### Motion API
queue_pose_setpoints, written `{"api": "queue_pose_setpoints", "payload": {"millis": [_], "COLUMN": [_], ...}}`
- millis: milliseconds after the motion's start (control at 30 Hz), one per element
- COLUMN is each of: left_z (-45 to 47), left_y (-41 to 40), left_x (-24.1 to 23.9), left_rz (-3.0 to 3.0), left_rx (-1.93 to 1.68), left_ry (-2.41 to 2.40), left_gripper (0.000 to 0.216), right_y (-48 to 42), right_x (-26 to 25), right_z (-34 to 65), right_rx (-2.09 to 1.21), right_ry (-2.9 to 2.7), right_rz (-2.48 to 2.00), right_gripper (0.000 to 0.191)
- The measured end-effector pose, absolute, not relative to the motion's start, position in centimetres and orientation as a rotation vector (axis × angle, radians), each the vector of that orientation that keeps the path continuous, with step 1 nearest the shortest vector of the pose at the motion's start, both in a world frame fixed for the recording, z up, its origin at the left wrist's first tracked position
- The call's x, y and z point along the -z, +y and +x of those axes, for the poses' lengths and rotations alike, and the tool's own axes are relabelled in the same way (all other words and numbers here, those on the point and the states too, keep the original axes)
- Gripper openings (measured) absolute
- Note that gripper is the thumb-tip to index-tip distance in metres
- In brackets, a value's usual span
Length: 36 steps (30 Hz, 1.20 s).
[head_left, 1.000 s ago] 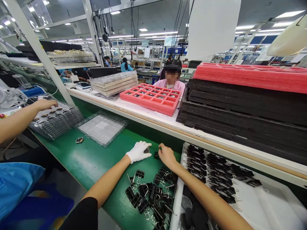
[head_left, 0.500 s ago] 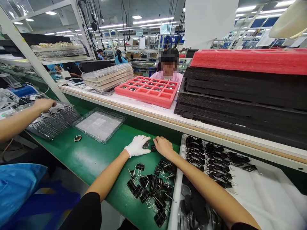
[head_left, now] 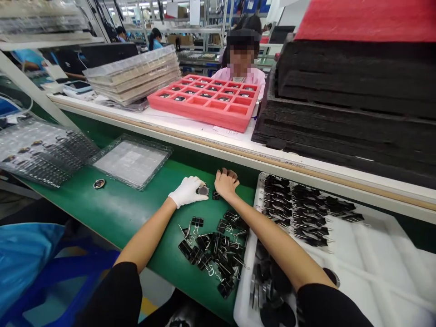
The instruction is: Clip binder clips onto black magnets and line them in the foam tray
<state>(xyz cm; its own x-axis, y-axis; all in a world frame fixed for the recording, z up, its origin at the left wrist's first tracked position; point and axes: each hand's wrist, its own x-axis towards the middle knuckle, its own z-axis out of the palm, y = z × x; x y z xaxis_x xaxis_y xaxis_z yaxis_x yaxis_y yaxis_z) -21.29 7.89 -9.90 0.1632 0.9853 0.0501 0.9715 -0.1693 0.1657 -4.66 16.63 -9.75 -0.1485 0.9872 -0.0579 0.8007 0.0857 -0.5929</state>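
My left hand [head_left: 188, 190], in a white glove, grips a small round part [head_left: 203, 190] with a dark rim and a grey face between thumb and fingers. Just to its right, my bare right hand [head_left: 226, 182] hovers above the green bench, fingers bent and apart, with nothing visible in them; its palm side is hidden. Beside the right hand a black binder clip [head_left: 215, 195] sits on the bench. Nearer to me lies a loose heap of black binder clips [head_left: 218, 250] with silver wire handles.
A white tray [head_left: 245, 281] at the right holds rows of binder clips and dark round parts. Another round part [head_left: 99, 184] lies left on the green bench [head_left: 136, 213], near a clear plastic tray [head_left: 131, 161]. A red foam tray [head_left: 204, 113] and black foam stack [head_left: 340, 100] occupy the shelf.
My view has tilted down. My right hand has lifted its fingers off the binder clip, and the round part shows more clearly in my left hand. A co-worker's arm has left the stacked trays at left.
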Motion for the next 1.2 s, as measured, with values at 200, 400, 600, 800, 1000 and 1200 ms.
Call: {"api": "queue_pose_setpoints", "payload": {"millis": [200,400,600,800,1000,1200], "left_z": [-20.1,-19.2,-18.4,-18.2,-17.5,-17.3], "left_y": [8.1,8.2,8.4,8.4,7.9,6.3], "left_x": [9.5,9.9,10.0,9.7,9.5,9.1], "left_rz": [2.331,2.325,2.332,2.391,2.377,2.287], "left_rx": [-0.192,-0.235,-0.238,-0.204,-0.237,-0.257], "left_ry": [1.94,1.912,1.887,1.859,1.933,2.298], "left_gripper": [0.054,0.054,0.055,0.054,0.049,0.087], "right_y": [17.2,17.2,17.0,16.7,16.7,13.9], "right_x": [11.1,11.6,11.4,11.3,9.2,3.9], "right_z": [-3.6,-3.3,-3.1,-3.2,-2.7,3.2], "right_rx": [-0.664,-0.649,-0.66,-0.68,-0.73,-0.558], "right_ry": [-1.958,-1.936,-1.943,-1.935,-1.961,-2.704], "right_rz": [-1.829,-1.837,-1.852,-1.858,-1.831,-1.528], "right_gripper": [0.052,0.051,0.051,0.051,0.053,0.045]}}
